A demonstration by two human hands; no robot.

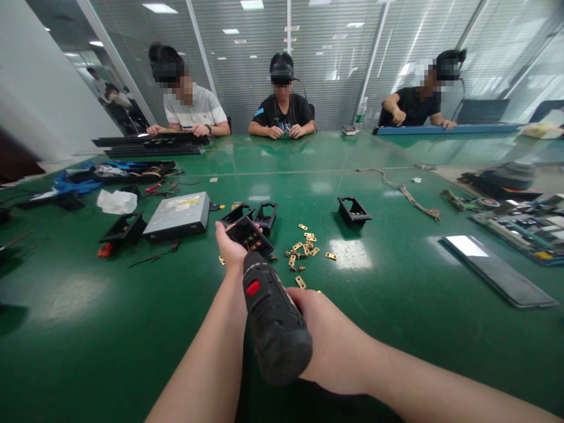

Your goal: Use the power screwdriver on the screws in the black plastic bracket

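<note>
The right hand [335, 341] clasps one drill [275, 329] — the left hand [232, 247], one black housing [242, 229] by the drill's tip. Beyond the drill lie four more housings [355, 221] and brass plates [300, 282] too clustered to count.

We get bright, diffuse indoor light from ceiling panels [160, 8], seen beyond or mirrored in the glass partition [238, 94] (we cannot tell which). White glare lies on the green tabletop [110, 364] just right of the brass plates [300, 282] and on the glossy dark panel [506, 276]. We find deep shade below the cordless drill [275, 329], itself fairly sharp; toward both sides, wide-angle distortion stretches things, and the circuit boards [529, 226] turn soft
</note>
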